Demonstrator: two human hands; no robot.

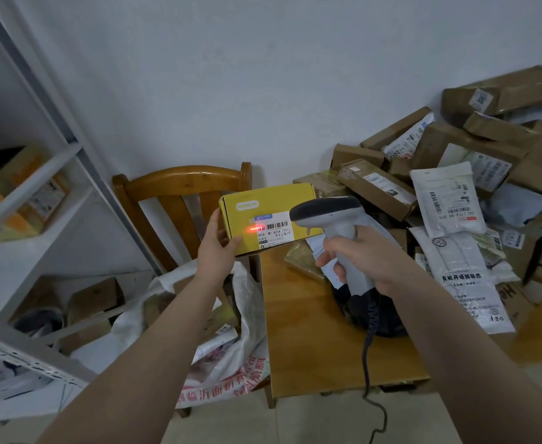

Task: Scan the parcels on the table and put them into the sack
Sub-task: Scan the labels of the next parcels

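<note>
a person's left hand (218,248) holds a yellow box (263,216) in the air beside the left edge of the wooden table (311,347), in front of a chair (183,177) and above the open white sack (231,341). the thumb presses on the box's front face near its lower left corner; the other fingers are behind the box and out of sight. the right hand (359,254) wraps its curled fingers round the handle of a grey barcode scanner (330,216), aimed at the shipping label (274,233). whether a finger is on the trigger cannot be told.

the red scan light (253,229) falls at the left end of the barcode, not across it, so the read looks likely to fail unless the aim swings right. the box is gripped at one end only, and a loosened thumb could let it drop into the sack below unscanned. the scanner's coiled cable (367,363) trails over the table edge to the floor and could snag on a wide swing. the heap of parcels (449,193) against the wall leans toward the table's open side, and a knock could send some sliding.
</note>
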